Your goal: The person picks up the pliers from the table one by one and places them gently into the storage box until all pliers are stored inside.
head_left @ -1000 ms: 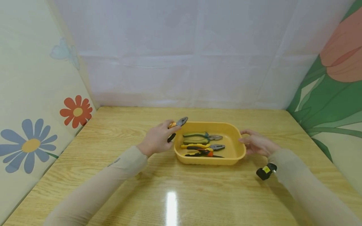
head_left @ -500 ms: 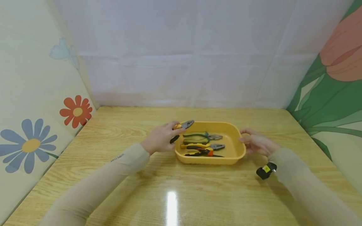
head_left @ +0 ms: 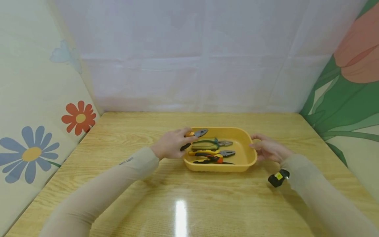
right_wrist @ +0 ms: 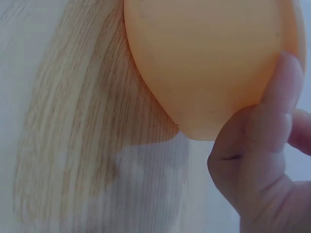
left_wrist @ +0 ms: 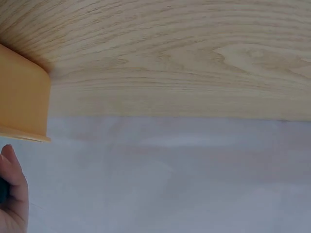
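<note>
In the head view my left hand (head_left: 171,144) grips pliers (head_left: 202,132) with orange and black handles. Their grey jaws point right, above the left end of a yellow plastic basket (head_left: 220,168). Inside lie pliers with green handles (head_left: 204,147), pliers with yellow and black handles (head_left: 204,153), and a red-and-black handled tool (head_left: 219,160) partly hidden by the front wall. My right hand (head_left: 269,149) holds the basket's right end by its rim. The right wrist view shows the thumb (right_wrist: 282,97) against the basket wall. Only part of the left hand (left_wrist: 13,189) enters the left wrist view.
The basket stands on a wooden table (head_left: 142,204). A white sheet (head_left: 189,65) hangs behind the table. Walls with painted flowers rise at the left and right. A small black device (head_left: 278,178) is attached at the right wrist.
My left hand has moved right with the pliers, bringing them from the basket's left rim to over its inside. The right hand and basket look still.
</note>
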Motion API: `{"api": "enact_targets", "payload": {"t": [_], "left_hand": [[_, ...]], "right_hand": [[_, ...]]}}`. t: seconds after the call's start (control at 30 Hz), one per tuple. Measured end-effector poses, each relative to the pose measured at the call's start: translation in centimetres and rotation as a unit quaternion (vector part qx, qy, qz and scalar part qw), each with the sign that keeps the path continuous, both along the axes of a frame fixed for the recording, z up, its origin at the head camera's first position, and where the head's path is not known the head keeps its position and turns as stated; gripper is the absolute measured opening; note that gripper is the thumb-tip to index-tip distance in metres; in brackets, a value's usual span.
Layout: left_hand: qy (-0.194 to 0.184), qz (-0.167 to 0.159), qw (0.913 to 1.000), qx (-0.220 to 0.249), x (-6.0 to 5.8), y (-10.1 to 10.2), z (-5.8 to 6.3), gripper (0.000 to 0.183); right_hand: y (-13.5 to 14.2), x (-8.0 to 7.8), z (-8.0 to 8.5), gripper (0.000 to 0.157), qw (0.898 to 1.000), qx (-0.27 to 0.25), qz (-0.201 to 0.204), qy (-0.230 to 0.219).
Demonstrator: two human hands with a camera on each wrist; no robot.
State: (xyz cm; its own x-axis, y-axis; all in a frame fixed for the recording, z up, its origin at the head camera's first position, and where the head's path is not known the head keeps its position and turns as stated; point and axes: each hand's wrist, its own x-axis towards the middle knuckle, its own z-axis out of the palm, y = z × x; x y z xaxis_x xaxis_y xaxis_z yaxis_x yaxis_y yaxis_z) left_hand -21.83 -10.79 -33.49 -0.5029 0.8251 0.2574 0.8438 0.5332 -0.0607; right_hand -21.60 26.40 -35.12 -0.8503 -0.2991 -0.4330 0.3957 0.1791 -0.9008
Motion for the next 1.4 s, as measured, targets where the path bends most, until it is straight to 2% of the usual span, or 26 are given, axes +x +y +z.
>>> {"api": "enact_targets", "payload": {"t": [0.13,0.43,0.67,0.9,1.07,1.17,1.4], "left_hand": [[-0.003,-0.015,0.9999,-0.007,-0.2,0.2,0.1,0.052],[-0.024,-0.018,0.9982,-0.052,-0.5,1.3,0.6,0.054],[-0.038,-0.041,0.9972,-0.050,-1.2,1.8,0.4,0.054],[-0.041,-0.043,0.9957,-0.071,-1.7,2.4,0.4,0.055],[-0.031,-0.062,0.9933,-0.092,-1.8,3.0,0.7,0.054],[-0.043,-0.069,0.9914,-0.102,-1.9,3.4,0.8,0.055],[-0.063,-0.064,0.9869,-0.134,-2.2,4.3,1.0,0.056]], "right_hand": [[0.1,-0.1,0.0,0.038,1.000,-0.004,0.004,0.000],[0.1,-0.1,0.0,0.037,1.000,-0.006,0.011,0.005],[-0.2,0.1,0.2,0.038,1.000,-0.002,0.004,0.005],[-0.2,0.0,0.1,0.040,1.000,0.001,0.001,0.007],[-0.2,0.0,0.1,0.037,1.000,-0.001,0.000,0.003],[-0.1,-0.1,0.0,0.037,1.000,-0.002,0.002,0.002],[0.1,-0.1,0.0,0.039,1.000,0.002,0.006,0.007]]}}
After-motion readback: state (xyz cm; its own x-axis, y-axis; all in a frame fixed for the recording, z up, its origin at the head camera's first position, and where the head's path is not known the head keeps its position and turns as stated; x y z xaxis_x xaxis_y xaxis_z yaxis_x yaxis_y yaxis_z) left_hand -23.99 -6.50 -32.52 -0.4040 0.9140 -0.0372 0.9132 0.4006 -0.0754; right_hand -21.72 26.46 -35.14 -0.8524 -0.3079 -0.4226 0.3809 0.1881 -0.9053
